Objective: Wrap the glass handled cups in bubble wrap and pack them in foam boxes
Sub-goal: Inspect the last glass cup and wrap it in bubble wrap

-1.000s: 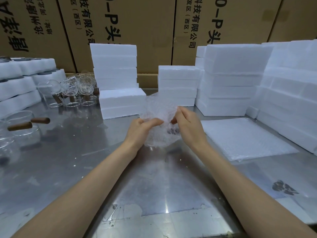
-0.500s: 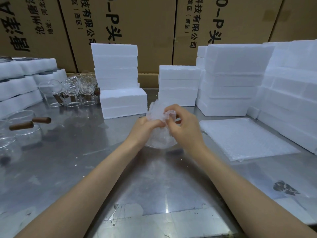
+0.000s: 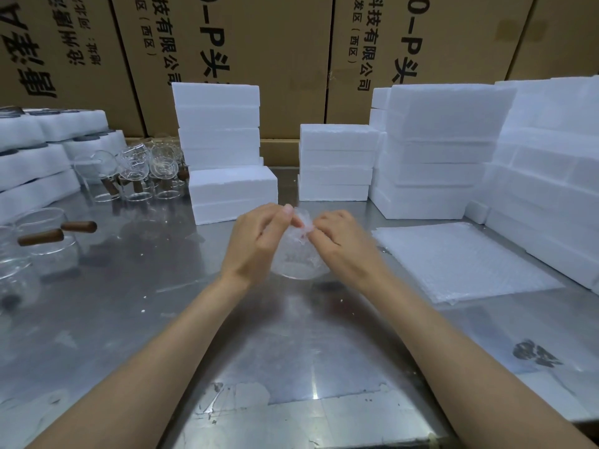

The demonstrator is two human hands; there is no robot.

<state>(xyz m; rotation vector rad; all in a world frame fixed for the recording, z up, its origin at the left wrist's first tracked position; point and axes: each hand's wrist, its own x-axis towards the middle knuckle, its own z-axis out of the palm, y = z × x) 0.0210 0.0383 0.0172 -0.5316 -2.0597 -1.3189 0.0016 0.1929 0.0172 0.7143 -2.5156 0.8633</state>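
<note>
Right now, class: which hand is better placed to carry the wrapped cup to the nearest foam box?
Left hand, probably: the nearest foam box lies just beyond it, on its side of the wrapped cup.

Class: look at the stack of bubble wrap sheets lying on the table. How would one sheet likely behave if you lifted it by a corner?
The bubble wrap sheets look thin, so one would probably droop, floppy and light. The piece in the hands crumples easily round the cup.

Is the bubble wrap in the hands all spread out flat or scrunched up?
Scrunched up. The bubble wrap is bunched into a rounded bundle, its top pinched between the left hand and right hand.
</note>
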